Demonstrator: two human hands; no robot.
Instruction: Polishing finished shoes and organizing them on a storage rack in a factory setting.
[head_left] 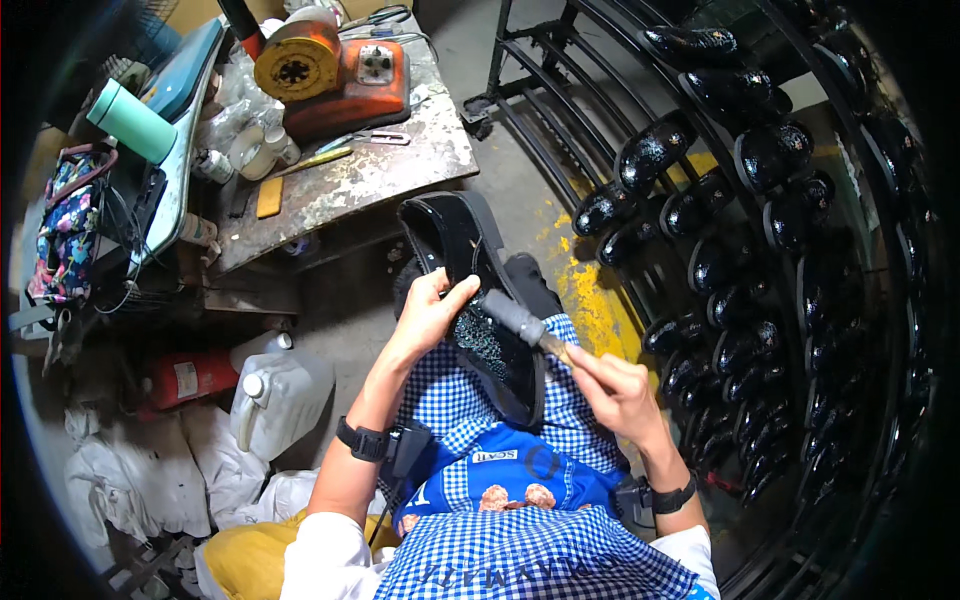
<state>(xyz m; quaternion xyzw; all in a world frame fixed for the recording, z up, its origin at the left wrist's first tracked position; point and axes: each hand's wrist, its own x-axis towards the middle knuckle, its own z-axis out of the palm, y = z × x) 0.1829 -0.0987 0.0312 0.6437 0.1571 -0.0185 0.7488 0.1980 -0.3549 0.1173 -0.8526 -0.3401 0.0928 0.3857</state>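
Observation:
A black shoe [485, 345] with a shiny, speckled patch near its toe rests across my lap. My left hand [432, 315] is closed on its near side edge, with the thumb over the upper. My right hand [615, 395] grips the wooden handle of a hand tool with a thick grey cylindrical head [515, 318]. That head is right at the shoe's upper, close to my left thumb; whether they touch I cannot tell. Beneath the shoe lies a blue-and-white checked apron [450, 385] over my legs.
A worn workbench [400, 185] ahead at left carries an orange machine [375, 85] with a yellow wheel. Glossy black shoes [772, 155] fill a black metal rack [560, 110] on the right. A white jug [285, 400] and a red container [190, 378] stand at left.

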